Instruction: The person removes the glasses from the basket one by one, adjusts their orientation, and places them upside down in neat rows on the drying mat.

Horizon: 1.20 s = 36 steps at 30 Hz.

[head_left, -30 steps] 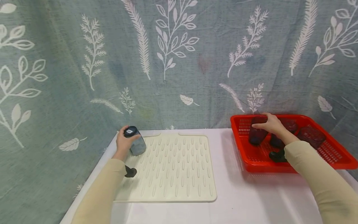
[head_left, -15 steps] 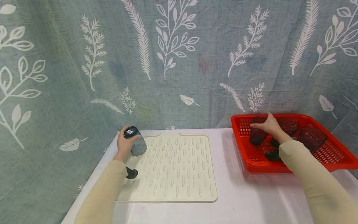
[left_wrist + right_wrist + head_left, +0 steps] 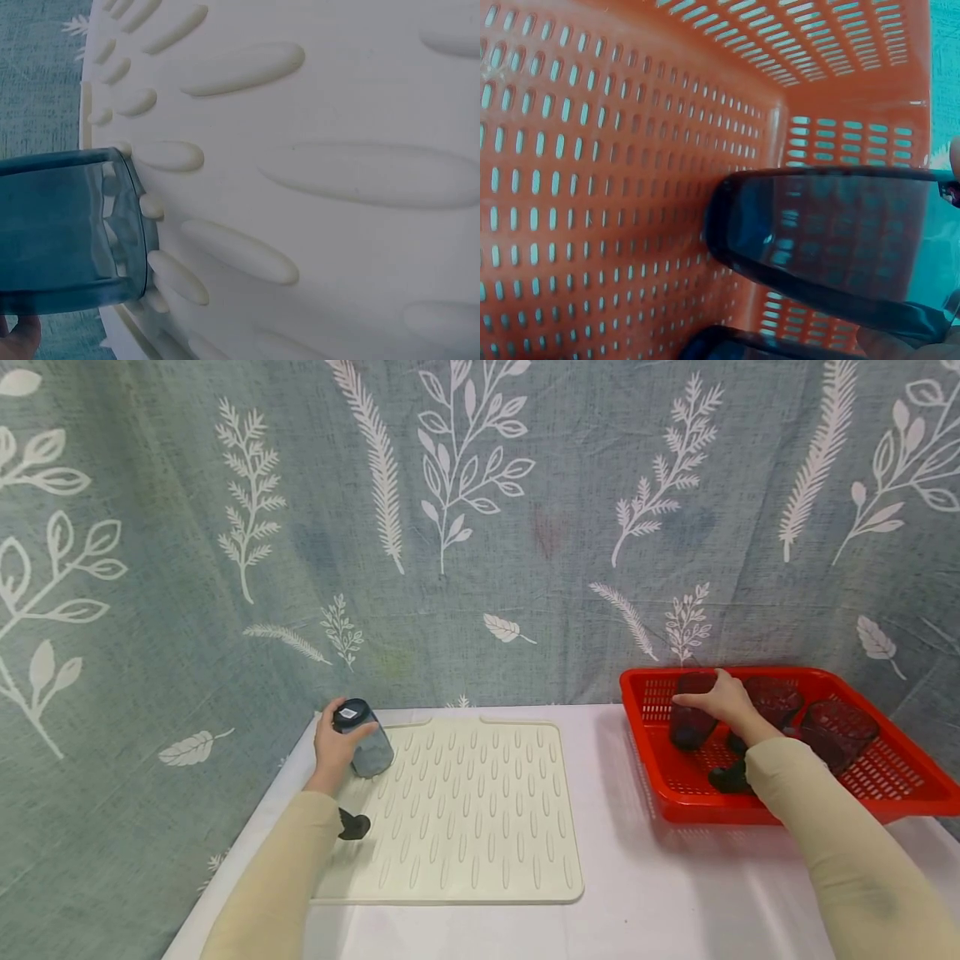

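My left hand (image 3: 335, 746) holds a dark tinted drinking glass (image 3: 372, 752) by its upper end, thumb on the near side. The glass is upside down at the back left of the cream ribbed mat (image 3: 480, 810); its thick base with a white sticker faces up, and its rim is right at the mat in the left wrist view. My right hand (image 3: 726, 700) grips another tinted glass (image 3: 690, 722) near the rim, thumb on one side and fingers on the other. This glass stands upright in the back left of the red basket (image 3: 660, 793).
Two more tinted glasses, one in the middle (image 3: 772, 697) and one to the right (image 3: 838, 727), stand in the basket beside my right hand. A patterned curtain (image 3: 480, 568) hangs behind the white table (image 3: 600, 860).
My right hand has shifted slightly left; its raised fingers have come down at the glass's rim. The left hand and its glass stay in place.
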### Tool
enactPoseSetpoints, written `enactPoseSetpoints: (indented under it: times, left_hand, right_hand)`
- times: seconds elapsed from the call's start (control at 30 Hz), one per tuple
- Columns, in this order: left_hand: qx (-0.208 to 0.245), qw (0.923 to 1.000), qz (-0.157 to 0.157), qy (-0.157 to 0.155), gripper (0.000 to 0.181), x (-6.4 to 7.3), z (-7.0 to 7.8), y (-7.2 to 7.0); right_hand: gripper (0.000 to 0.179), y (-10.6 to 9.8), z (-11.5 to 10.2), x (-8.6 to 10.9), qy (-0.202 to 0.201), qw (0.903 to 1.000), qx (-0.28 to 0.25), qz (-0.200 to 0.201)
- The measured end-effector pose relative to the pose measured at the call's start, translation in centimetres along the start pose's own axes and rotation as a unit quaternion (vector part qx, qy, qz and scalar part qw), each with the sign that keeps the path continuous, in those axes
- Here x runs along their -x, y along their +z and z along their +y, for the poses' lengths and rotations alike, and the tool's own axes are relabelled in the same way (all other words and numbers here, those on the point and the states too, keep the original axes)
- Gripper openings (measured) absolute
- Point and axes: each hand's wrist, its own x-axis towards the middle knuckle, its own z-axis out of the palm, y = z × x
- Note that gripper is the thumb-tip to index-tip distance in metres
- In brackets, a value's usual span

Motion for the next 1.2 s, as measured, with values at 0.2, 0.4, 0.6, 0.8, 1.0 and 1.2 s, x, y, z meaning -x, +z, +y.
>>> enactPoseSetpoints:
  times: [0.2, 0.4, 0.6, 0.8, 1.0, 1.2]
  left_hand:
    - [-0.003, 1.0000, -0.001, -0.002, 0.080, -0.1, -0.1, -0.2]
    - [-0.006, 1.0000, -0.002, 0.001, 0.080, -0.3, -0.5, -0.2]
    - [-0.001, 1.0000, -0.004, -0.003, 0.081, -0.1, -0.2, -0.3]
    - [0.019, 0.9997, -0.013, -0.012, 0.079, 0.1, 0.5, -0.5]
    - [0.030, 0.9987, -0.033, -0.025, 0.079, -0.1, 0.8, -0.7]
    - [0.040, 0.9976, -0.044, -0.035, 0.081, 0.0, 0.9, -1.0]
  right_hand:
    - [0.100, -0.3, -0.2, -0.2, -0.029, 0.9980, 0.046, -0.031]
    - [0.095, -0.5, -0.8, -0.1, -0.064, 0.9915, 0.099, -0.055]
    - [0.091, -0.8, -1.7, 0.2, -0.087, 0.9848, 0.129, -0.077]
    - [0.085, -1.0, -1.7, 0.5, -0.103, 0.9812, 0.145, -0.075]
    - [0.080, -1.5, -1.2, 1.0, -0.102, 0.9807, 0.149, -0.075]
    - [0.083, -2.2, -1.5, 1.5, -0.107, 0.9796, 0.152, -0.076]
